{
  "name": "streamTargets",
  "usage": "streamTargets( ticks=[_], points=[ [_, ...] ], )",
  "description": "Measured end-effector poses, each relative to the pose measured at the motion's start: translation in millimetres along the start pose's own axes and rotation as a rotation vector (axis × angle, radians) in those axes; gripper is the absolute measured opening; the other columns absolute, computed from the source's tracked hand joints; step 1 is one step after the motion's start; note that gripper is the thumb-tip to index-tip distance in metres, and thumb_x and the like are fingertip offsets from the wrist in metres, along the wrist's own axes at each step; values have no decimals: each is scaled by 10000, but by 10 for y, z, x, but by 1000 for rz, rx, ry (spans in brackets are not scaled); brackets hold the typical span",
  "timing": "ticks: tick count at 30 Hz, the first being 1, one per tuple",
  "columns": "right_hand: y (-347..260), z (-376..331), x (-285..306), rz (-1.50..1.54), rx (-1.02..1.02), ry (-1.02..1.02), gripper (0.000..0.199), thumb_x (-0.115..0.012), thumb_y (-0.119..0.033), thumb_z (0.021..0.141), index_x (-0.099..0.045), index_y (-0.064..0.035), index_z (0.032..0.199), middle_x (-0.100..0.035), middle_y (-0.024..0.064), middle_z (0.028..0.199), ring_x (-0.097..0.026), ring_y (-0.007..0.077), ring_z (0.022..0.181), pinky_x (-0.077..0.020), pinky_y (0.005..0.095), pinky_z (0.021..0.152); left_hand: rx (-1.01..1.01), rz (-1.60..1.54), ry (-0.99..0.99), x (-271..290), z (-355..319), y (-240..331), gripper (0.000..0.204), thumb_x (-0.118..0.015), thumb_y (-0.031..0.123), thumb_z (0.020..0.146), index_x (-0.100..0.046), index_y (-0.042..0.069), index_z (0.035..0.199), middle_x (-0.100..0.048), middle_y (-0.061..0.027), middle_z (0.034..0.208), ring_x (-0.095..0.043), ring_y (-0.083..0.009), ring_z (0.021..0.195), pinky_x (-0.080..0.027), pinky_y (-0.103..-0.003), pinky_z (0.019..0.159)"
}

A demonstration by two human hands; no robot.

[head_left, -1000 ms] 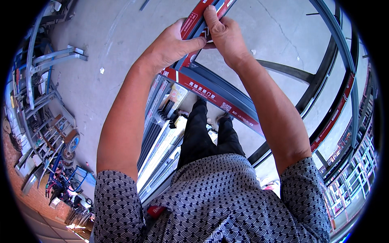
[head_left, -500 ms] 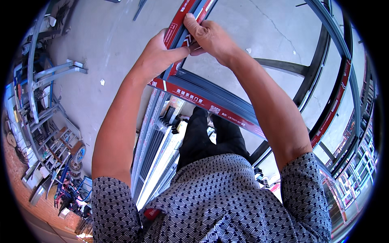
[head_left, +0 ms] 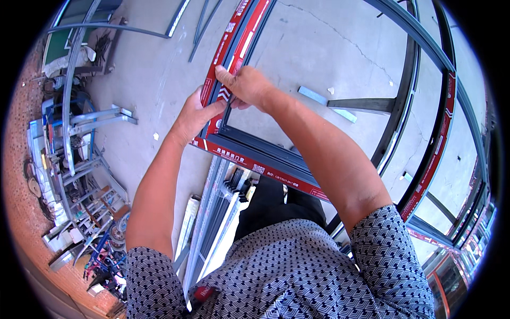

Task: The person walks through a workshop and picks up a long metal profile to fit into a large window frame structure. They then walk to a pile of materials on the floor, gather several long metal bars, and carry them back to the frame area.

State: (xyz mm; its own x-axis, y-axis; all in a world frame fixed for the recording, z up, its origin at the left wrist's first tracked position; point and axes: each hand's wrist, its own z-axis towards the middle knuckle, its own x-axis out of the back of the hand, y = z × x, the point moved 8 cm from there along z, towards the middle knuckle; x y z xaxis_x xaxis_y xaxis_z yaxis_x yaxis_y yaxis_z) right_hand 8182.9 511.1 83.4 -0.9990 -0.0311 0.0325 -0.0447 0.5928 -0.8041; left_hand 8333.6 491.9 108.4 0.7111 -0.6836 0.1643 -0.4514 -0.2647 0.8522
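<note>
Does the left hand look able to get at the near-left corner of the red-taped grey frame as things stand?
Probably yes: the left hand appears to hold the frame's left rail just beyond that near-left corner, and nothing visible blocks the short stretch between.

A head-worn fisheye looks down, shirt [head_left: 287,260] near, grey floor [head_left: 154,90] farther off

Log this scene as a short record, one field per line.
Left hand: grips the frame's left rail near a corner, thumb across it
Right hand: on the same rail, farther from that corner, thumb on a red strip
Frame: dark grey, red printed strips along its rails
Floor: pale grey, cracked beyond the frame
Near legs: long metal profiles
Far left: cluttered metalwork
Hidden: most left fingers
</note>
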Motion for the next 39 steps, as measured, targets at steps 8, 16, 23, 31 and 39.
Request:
streamTargets(
  ticks=[8,16,23,31,39],
  points=[
    [16,28,15,151,-4,-92,815,-639,-695,960,-687,85,1190,-748,224,1026,-786,282,841,-660,330,705,51,51,-31,-18,13,14,654,-756,400,954,-497,-2,1400,-685,-149,1221,-698,-181,1098,-579,-310,960],
    [79,9,22,114,-29,-16,821,-626,-690,969,-702,120,1084,-754,203,916,-766,266,712,-644,345,629,55,-34,-89,-37,31,-96,684,-750,420,981,-445,8,1434,-662,-141,1277,-674,-194,1159,-574,-332,988],
    [-50,74,220,124,-58,-89,969,-663,-794,861,-625,110,1207,-760,192,1042,-782,248,928,-648,315,778,6,-47,-118,20,78,-148,606,-747,313,989,-460,-2,1421,-650,-117,1259,-637,-175,1140,-535,-347,1006],
    [-536,826,1469,199,12,146,854,-768,-665,880,-603,98,1228,-753,173,1066,-760,228,902,-648,319,757,64,-74,-140,-6,57,-158,687,-765,339,973,-427,-21,1451,-637,-156,1294,-625,-217,1201,-509,-369,1060],
    [-865,1270,2146,171,-62,149,789,-785,-648,855,-612,17,1243,-768,152,1135,-770,207,998,-650,281,795,106,-50,-141,2,73,-236,714,-775,399,962,-416,-16,1418,-638,-147,1259,-638,-197,1170,-525,-359,1040]
  ],
)
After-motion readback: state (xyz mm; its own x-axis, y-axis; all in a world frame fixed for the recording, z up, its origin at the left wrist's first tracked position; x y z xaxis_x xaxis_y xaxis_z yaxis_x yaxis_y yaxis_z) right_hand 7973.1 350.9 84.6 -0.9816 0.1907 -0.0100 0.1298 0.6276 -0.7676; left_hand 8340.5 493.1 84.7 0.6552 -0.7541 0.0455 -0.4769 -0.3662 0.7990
